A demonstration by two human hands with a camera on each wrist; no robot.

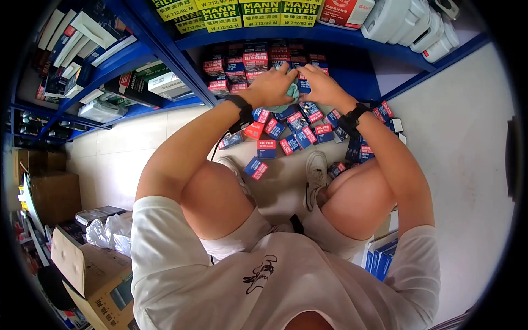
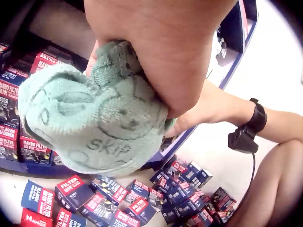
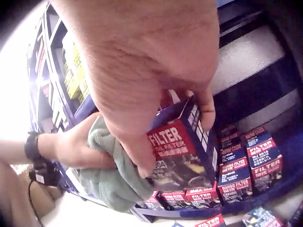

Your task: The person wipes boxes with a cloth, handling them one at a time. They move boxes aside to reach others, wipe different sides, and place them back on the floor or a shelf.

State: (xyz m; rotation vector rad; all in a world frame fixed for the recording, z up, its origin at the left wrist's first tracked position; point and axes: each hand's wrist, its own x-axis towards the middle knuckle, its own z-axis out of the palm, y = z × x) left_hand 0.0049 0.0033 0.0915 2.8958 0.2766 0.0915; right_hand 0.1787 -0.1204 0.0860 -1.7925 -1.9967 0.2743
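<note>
My left hand (image 1: 273, 88) grips a pale green cloth (image 2: 104, 125) printed with faces and the word "SKIP"; it hangs bunched below the fingers. Thumb and fingers of my right hand (image 3: 151, 71) hold a red and blue filter box (image 3: 177, 156) by its sides, in front of the lower shelf. In the right wrist view the cloth lies right beside the box and the right thumb. Stacked filter boxes (image 1: 257, 59) stand on the shelf behind both hands. In the head view the hands and cloth hide most of the held box.
Loose filter boxes (image 1: 267, 148) lie scattered on the floor between the shelf and my shoes (image 1: 315, 179). Yellow filter boxes (image 1: 261, 14) and white jugs (image 1: 404, 25) fill the shelf above. An opened carton (image 1: 99, 275) stands behind at the left.
</note>
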